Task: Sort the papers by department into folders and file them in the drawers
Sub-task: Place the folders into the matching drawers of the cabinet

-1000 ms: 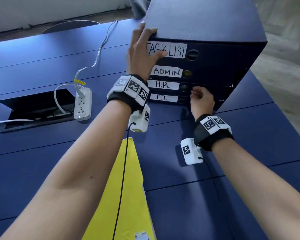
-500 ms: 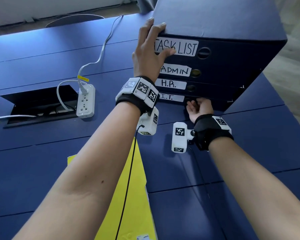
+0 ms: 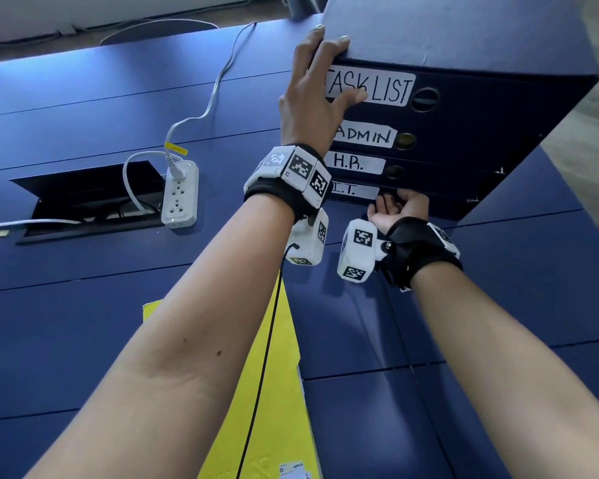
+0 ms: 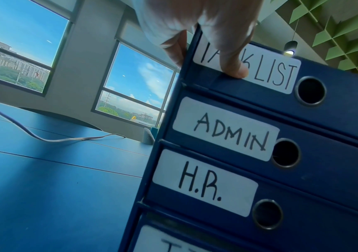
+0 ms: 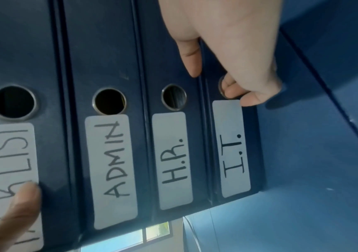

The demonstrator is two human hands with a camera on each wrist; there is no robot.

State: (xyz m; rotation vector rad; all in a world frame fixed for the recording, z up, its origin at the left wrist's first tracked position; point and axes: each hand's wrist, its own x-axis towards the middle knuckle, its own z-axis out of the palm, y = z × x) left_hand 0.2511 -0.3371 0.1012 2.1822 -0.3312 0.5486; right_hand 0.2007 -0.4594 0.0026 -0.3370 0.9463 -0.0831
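A dark blue drawer unit [image 3: 464,46] stands on the table, its four drawers labelled TASK LIST, ADMIN, H.R. and I.T. My left hand [image 3: 312,95] presses on its top left corner, fingers over the top edge. The left thumb [image 4: 232,56] lies straight across the TASK LIST label. My right hand [image 3: 400,205] is turned palm up at the bottom I.T. drawer [image 3: 355,191]. In the right wrist view its fingers [image 5: 230,90] are hooked into the round pull hole beside the I.T. label [image 5: 232,148]. A yellow folder [image 3: 267,392] lies under my left forearm.
A white power strip [image 3: 180,193] with a plugged cable lies left of the unit, beside an open cable hatch [image 3: 83,198] in the blue table [image 3: 498,305]. A black wire runs from my left wrist over the folder. Floor shows past the table's right edge.
My right hand has turned palm up and hooked its fingers into the I.T. drawer's hole. The left hand has stayed on the unit's top corner.
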